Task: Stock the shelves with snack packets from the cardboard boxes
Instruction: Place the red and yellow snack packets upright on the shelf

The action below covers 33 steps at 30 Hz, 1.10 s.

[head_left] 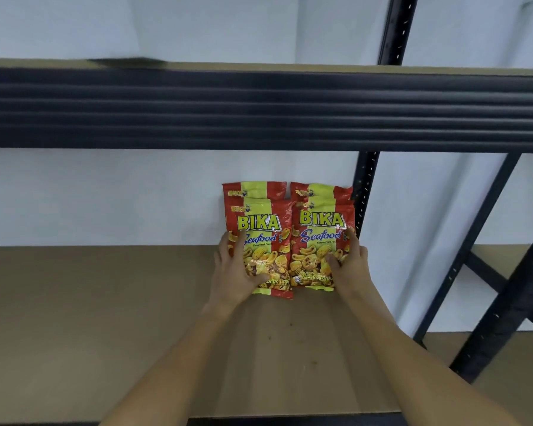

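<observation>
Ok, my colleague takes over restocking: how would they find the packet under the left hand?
On the brown shelf board, below the black beam, two stacks of red-and-yellow packets lean on the white wall by the black upright. It is the front packet of the left stack, farther from that upright, where the left hand holds it.

Head view, perhaps close, faces shelf [136, 302].

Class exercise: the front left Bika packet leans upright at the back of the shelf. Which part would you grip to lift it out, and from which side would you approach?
Probably pinch the front left packet by its flat top seal, coming from the front and slightly above. It stands upright against another packet, with the right stack touching its right edge, so only the top and left edge are free. The left hand already holds that left edge.
</observation>
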### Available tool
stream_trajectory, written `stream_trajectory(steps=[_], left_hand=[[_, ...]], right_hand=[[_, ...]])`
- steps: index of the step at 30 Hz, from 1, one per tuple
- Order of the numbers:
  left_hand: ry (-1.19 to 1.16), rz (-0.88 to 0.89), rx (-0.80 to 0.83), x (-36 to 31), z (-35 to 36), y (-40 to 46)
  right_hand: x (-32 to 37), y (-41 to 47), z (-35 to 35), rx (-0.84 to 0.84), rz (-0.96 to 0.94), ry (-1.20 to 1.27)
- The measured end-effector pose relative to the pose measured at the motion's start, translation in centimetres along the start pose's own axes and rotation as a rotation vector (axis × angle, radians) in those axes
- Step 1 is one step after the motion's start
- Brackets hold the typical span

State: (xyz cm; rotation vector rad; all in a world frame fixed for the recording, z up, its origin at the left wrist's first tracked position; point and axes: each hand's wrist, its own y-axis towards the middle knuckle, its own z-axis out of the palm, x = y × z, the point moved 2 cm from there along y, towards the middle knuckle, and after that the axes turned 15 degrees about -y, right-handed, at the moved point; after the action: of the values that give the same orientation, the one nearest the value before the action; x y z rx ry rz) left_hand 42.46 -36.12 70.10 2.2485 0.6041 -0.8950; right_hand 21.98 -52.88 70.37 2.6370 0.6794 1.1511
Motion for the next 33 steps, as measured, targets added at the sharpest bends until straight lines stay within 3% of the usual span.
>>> stream_trajectory(steps=[21, 25, 29, 33], left_hand=[[0.212, -0.03, -0.001, -0.4, 0.7, 1.0], [0.308, 0.017, 0.024, -0.6, 0.9, 0.8], [0.457, 0.156, 0.068, -1.4, 1.4, 0.8], [0.531, 0.154, 0.144, -1.4, 2.0, 1.2]], right_hand=[[-0.1, 1.3, 0.4, 0.036, 0.011, -0.156], [1.0, 0.1, 0.0, -0.14, -0.188, -0.37], [1.5, -0.7, 1.7, -0.082, -0.398, -0.618], [1.2, -0.8, 2.7, 0.006, -0.406, -0.693]])
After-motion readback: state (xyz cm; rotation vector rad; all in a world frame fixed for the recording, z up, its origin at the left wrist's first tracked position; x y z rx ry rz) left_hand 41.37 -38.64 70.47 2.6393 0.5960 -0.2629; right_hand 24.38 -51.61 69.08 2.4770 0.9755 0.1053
